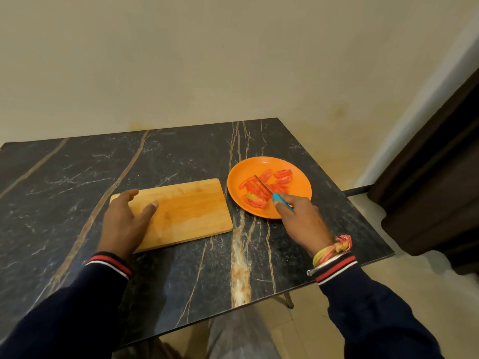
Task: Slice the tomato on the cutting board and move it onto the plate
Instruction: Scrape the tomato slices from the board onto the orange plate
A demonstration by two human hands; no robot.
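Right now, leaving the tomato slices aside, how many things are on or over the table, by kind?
Cutting board: 1
Plate: 1
Knife: 1
Total: 3

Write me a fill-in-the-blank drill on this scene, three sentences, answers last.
The tomato slices lie on the ____ plate. The right hand grips a knife with a ____ handle. The cutting board, under the left hand, sits to the ____ of the plate.
Missing words: orange; blue; left.
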